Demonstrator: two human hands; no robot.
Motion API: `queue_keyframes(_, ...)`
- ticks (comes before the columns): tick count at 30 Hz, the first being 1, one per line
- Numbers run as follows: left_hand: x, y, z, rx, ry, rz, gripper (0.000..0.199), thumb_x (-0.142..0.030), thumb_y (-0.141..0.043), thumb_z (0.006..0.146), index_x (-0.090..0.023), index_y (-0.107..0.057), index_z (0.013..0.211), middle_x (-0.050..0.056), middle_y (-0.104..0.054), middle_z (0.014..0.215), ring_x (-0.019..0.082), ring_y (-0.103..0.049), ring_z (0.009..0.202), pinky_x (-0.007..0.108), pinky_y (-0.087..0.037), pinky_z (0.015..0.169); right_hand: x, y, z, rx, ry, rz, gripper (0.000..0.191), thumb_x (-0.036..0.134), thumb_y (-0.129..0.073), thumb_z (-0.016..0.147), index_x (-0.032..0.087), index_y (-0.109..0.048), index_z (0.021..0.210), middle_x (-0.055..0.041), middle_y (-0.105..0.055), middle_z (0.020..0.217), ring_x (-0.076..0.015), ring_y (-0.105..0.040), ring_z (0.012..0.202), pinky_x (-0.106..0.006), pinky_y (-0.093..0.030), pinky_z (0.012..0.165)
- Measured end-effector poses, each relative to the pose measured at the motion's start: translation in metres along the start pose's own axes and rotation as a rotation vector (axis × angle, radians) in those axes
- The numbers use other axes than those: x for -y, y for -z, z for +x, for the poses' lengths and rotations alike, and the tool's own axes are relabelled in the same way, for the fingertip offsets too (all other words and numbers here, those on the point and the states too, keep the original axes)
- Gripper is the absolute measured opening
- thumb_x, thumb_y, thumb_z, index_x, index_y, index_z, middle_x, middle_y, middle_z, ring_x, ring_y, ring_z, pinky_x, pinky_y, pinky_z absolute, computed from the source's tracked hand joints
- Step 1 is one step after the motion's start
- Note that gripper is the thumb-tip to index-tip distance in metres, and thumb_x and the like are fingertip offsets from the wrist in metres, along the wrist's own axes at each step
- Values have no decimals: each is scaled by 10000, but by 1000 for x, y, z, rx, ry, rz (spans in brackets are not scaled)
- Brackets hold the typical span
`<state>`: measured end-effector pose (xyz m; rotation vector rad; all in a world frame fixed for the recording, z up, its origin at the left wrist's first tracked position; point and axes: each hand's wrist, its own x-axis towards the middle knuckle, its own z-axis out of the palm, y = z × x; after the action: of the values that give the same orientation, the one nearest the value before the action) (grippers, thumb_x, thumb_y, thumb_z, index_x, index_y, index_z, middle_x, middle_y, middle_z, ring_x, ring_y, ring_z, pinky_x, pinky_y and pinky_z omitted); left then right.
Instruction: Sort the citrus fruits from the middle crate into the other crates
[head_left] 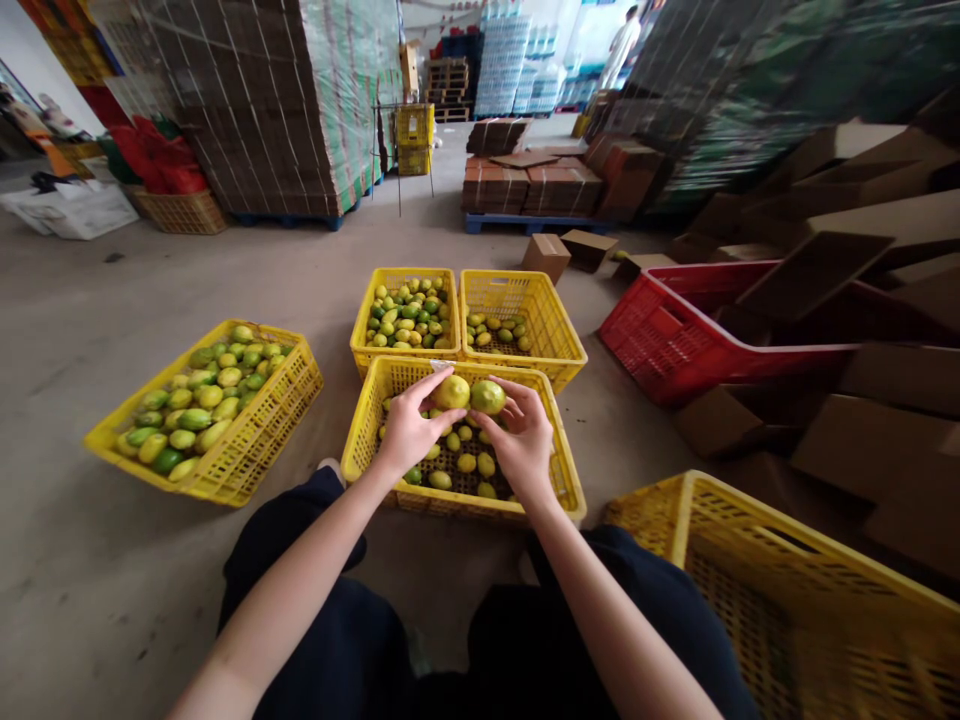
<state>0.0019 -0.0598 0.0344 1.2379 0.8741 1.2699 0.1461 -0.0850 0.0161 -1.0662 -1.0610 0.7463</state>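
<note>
Above unlabelled yellow crate [360,440]: two lemon-holding hands [409,430]

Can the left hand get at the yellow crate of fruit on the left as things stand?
Probably yes: the crate is open-topped with bare floor between, but the left hand holds a fruit.

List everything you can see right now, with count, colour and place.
near crate: one, yellow, in front of the knees, part full of lemons
lemons in hand: two, yellow-green, over the near crate
far crates: two, yellow, side by side behind it
left crate: one, yellow, full of green-yellow fruit
right crate: one, yellow, lower right
red crate: one, right
boxes: many, brown, right
pallet stacks: several, wrapped, at the back
person: one, far back
left hand: holds one lemon
right hand: holds the other
</note>
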Motion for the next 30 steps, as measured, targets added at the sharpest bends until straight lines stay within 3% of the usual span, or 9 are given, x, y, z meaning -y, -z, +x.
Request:
queue_keyframes(6, -1, 2, 4, -4, 83, -111, 599, -111, -817, 569, -224, -644, 1131, 67, -641, 1196, 229, -615, 1071, 336, -496, 936, 1, 3, 2, 7, -23, -7, 455, 303, -784, 654, 238, -616, 1072, -43, -664, 1053, -212, -645, 929, -387, -514, 884)
queue_keyframes(11, -4, 5, 8, 34, 143, -193, 448, -192, -792, 648, -205, -657, 1075, 56, -652, 1134, 212, -617, 1043, 388, -465, 985, 4, 10, 8, 61, -142, 71, 479, 357, -794, 633, 259, -642, 1077, -26, -671, 1076, -235, -649, 932, -411, -510, 873)
queue_keyframes(15, -8, 8, 10, 38, 280, -365, 409, -156, -756, 684, -195, -665, 1080, 55, -657, 1086, 214, -618, 1030, 404, -493, 953, 4, 14, 12, 117, -251, 194, 386, 367, -782, 652, 261, -675, 1008, 4, -699, 954, -212, -639, 905, -355, -489, 848)
queue_keyframes(21, -9, 13, 13, -7, 353, -475, 201, -142, -688, 755, -158, -664, 954, 50, -685, 938, 146, -654, 813, 353, -562, 830, 7, 17, 14, 115, -338, 378, 262, 339, -786, 634, 262, -673, 858, 38, -679, 830, -139, -606, 765, -258, -470, 696)
queue_keyframes(26, -7, 13, 12, 2, 352, -395, 220, -191, -680, 779, -152, -703, 994, 76, -693, 1002, 169, -653, 885, 330, -552, 844, 13, 19, 15, 136, -377, 333, 261, 364, -760, 656, 240, -713, 881, -17, -703, 901, -178, -612, 861, -276, -499, 740)
queue_keyframes(30, -8, 11, 11, 14, 338, -290, 320, -189, -749, 706, -156, -717, 1023, 80, -672, 1110, 204, -633, 993, 316, -537, 866, 13, 21, 14, 136, -426, 342, 321, 361, -768, 651, 270, -695, 949, 7, -693, 854, -146, -623, 751, -278, -530, 727)
